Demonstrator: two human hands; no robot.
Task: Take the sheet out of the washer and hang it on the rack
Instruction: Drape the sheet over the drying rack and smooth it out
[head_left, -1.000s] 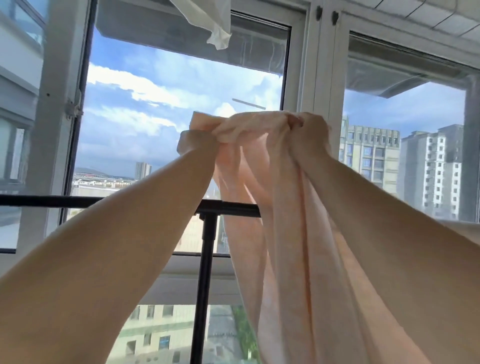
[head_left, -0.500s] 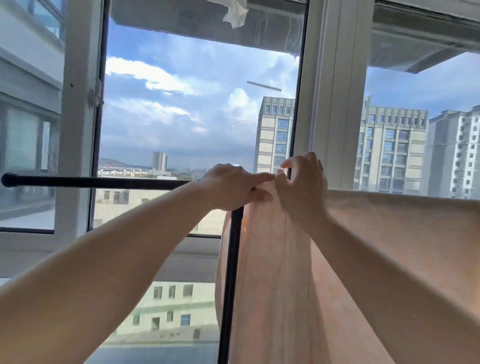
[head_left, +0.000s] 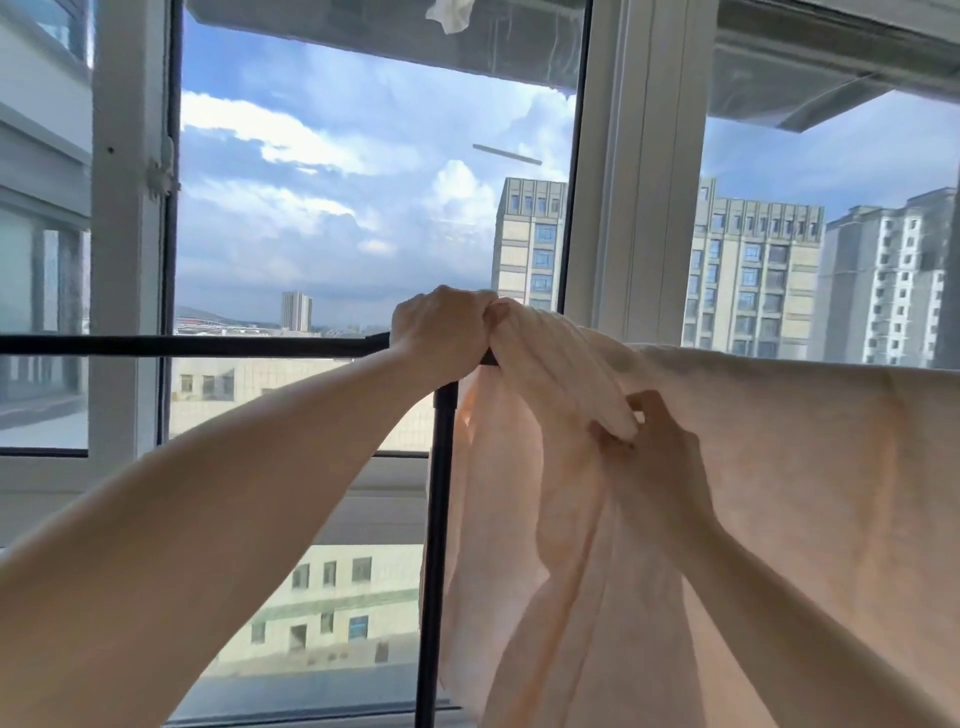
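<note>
head view: only camera, looks forward at a window with both arms reaching out.
rack (head_left: 208, 345): black horizontal bar runs from the left frame edge to about centre, meets a black upright post going down to the bottom edge. Bar left of the hands is bare.
open room: bare bar to the left; white window frame (head_left: 623, 208) stands close behind the bar; right part of the bar is covered by cloth out to the right edge.
sheet (head_left: 779, 467): pale peach, draped over the bar from the post rightward, top edge level along the bar on the right, bunched in folds near the post, hangs down past the bottom of frame.
left hand (head_left: 447, 332): fingers curled tight round the bunched top corner of the sheet, right at the bar above the post joint; knuckles up. Whether it also touches the bar, cannot tell.
right hand (head_left: 654, 447): lower and to the right of the left hand, in front of the hanging cloth, thumb and fingers pinching a fold of the sheet.
sheet vs grip: gathered ridge of cloth runs diagonally between the two hands; the rest hangs below and right of both.
white cloth (head_left: 449, 15): scrap hanging at the top edge, well above the hands.
outside: tall buildings (head_left: 753, 275), sky with clouds.
</note>
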